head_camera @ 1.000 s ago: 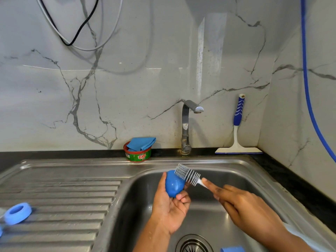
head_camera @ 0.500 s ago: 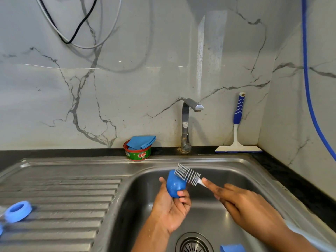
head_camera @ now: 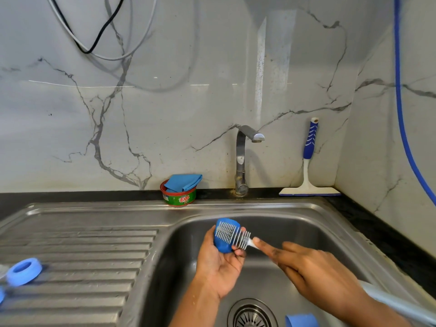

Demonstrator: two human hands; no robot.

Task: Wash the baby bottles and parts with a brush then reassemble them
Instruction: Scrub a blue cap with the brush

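Here's a steel sink (head_camera: 306,208) sunk into a dark table (head_camera: 377,234), marble wall behind it. Nearest us, at the bottom edge of the basin, a blue bottle part (head_camera: 300,320) sits just right of the drain (head_camera: 251,313), only partly in view. Above the drain, both hands are at work over the basin. The left hand (head_camera: 219,267) is palm up, fingers curled round a rounded blue cap (head_camera: 221,244), gripping it off the basin floor. The right hand (head_camera: 313,272) comes in from the right and holds the brush (head_camera: 232,234), forefinger stretched along the white neck, the other fingers wrapped round the handle, whose pale end runs out under the wrist. The white bristles lie right across the cap, touching it. Out to the left, on the ribbed drainboard (head_camera: 82,256), there's a blue ring (head_camera: 23,271), well apart from the hands. Further back on the sink's far rim stands a green and red tub (head_camera: 178,197) with a folded blue cloth (head_camera: 184,181) on top. Right of it is the tap (head_camera: 241,161), spout over the basin, no water visible. In the far right corner a blue-handled squeegee (head_camera: 308,171) leans on the wall. Up top left, black and white cables (head_camera: 94,43) loop down, and a blue hose (head_camera: 401,114) runs down the right wall.
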